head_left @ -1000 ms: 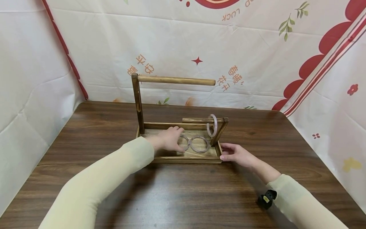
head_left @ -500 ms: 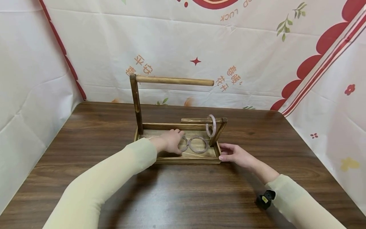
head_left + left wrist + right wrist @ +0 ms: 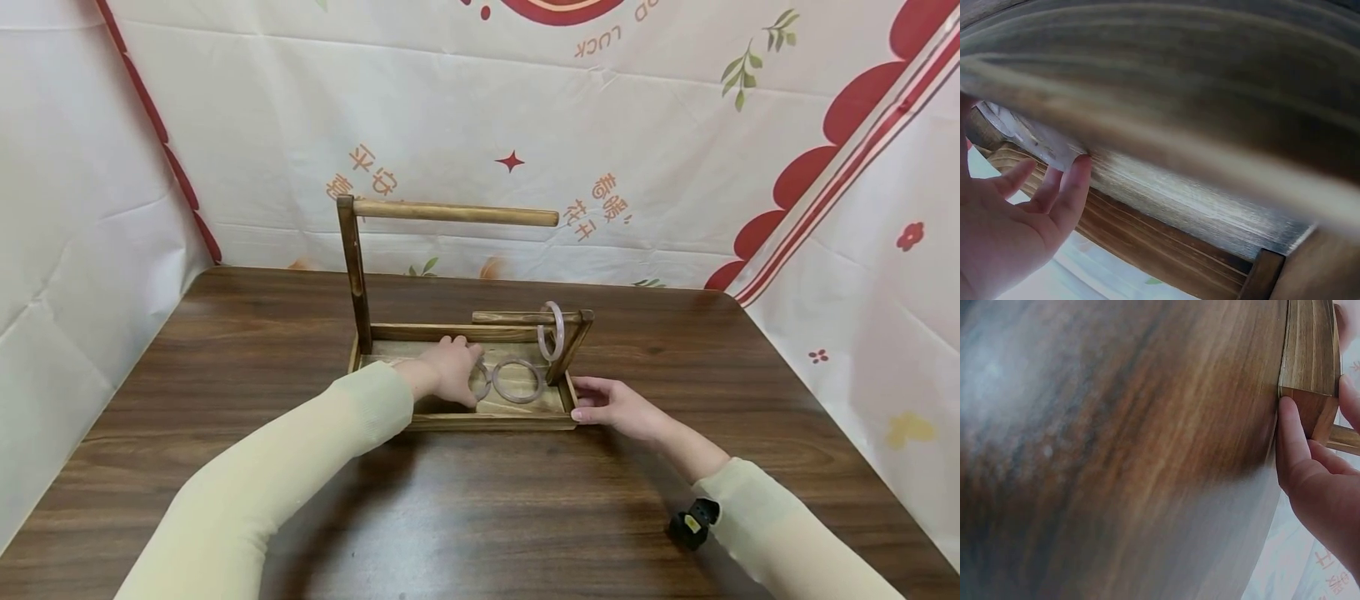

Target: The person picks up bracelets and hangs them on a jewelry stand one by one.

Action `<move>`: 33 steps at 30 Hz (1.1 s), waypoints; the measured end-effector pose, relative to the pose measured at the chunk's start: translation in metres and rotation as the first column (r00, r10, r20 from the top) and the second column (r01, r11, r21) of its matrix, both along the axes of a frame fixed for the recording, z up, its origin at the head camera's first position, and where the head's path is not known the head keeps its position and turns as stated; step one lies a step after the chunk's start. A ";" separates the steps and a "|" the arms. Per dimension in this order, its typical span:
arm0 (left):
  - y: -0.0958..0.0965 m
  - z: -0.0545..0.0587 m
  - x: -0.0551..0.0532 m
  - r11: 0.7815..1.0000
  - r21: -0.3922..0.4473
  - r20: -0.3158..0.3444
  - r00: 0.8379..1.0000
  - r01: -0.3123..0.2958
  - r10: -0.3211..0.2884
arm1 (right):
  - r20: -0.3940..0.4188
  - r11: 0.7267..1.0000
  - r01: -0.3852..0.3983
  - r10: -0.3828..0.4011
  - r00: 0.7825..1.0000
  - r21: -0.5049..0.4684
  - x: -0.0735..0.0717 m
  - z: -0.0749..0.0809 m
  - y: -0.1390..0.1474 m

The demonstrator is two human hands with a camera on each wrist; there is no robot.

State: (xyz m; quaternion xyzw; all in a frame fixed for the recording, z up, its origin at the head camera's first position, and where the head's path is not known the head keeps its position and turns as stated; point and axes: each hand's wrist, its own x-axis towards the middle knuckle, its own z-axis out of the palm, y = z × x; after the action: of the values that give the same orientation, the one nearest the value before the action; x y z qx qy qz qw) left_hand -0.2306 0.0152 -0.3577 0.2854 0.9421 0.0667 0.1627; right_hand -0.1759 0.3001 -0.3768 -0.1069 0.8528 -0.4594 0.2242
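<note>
A wooden display stand (image 3: 491, 423) has a tray base, a tall post with a long bar at left and a short bar (image 3: 501, 317) at right. One pale lilac bangle (image 3: 551, 332) hangs on the short bar. Two more lie flat in the tray: the right bangle (image 3: 517, 381) shows whole, while the left bangle (image 3: 1050, 150) is partly under my left hand (image 3: 448, 371). That hand spans it, thumb in front and fingers behind, fingertips at its edge. My right hand (image 3: 618, 407) holds the tray's right end, thumb over the corner and fingers against the end wall (image 3: 1310, 412).
The stand rests on a brown wood-grain table (image 3: 480, 517). A white printed cloth (image 3: 450, 108) hangs behind and at both sides. The upper long bar (image 3: 457, 212) runs above the tray behind my left hand. A black device (image 3: 693, 523) sits at the right wrist.
My left hand has settled lower over the left bangle, its thumb now closer to the tray's front wall. The right hand keeps its place at the tray's end, and the view has shifted slightly.
</note>
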 end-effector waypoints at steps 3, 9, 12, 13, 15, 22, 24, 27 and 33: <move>-0.001 0.000 -0.001 1.000 0.024 0.004 1.000 -0.015 0.015 | 0.002 1.000 0.000 0.000 1.000 -0.008 0.000 -0.001 0.000; -0.005 0.002 -0.003 0.997 0.073 -0.004 0.999 -0.038 0.038 | -0.003 1.000 -0.001 0.001 1.000 -0.011 -0.001 -0.002 0.000; -0.007 0.003 -0.003 0.993 0.109 0.005 0.999 -0.047 0.047 | -0.006 1.000 -0.005 0.005 1.000 -0.013 -0.001 -0.002 0.000; -0.008 0.003 -0.003 0.992 0.120 0.005 0.999 -0.049 0.049 | -0.007 1.000 -0.005 0.005 1.000 -0.011 -0.001 -0.002 0.000; -0.009 0.003 -0.002 0.989 0.136 -0.002 0.999 -0.051 0.052 | -0.009 1.000 -0.004 0.004 1.000 -0.007 -0.001 -0.002 0.000; -0.012 0.002 -0.003 0.977 0.199 -0.006 0.997 -0.073 0.076 | -0.012 1.000 0.000 0.000 1.000 0.005 0.001 -0.002 0.000; -0.013 0.002 -0.004 0.974 0.215 -0.005 0.997 -0.075 0.078 | -0.013 1.000 0.002 -0.002 1.000 0.010 0.001 -0.002 0.001; -0.015 0.003 -0.004 0.967 0.239 0.002 0.996 -0.085 0.087 | -0.016 1.000 0.002 -0.002 1.000 0.018 0.001 -0.002 0.001; -0.022 0.005 -0.006 0.956 0.272 0.026 0.993 -0.114 0.111 | -0.016 1.000 0.005 -0.005 1.000 0.014 0.000 -0.002 0.000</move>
State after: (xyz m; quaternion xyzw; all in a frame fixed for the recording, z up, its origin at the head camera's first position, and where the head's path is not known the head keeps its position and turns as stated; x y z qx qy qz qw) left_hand -0.2365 -0.0065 -0.3530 0.2506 0.9379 0.2065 0.1225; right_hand -0.1762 0.3005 -0.3786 -0.1067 0.8582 -0.4529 0.2169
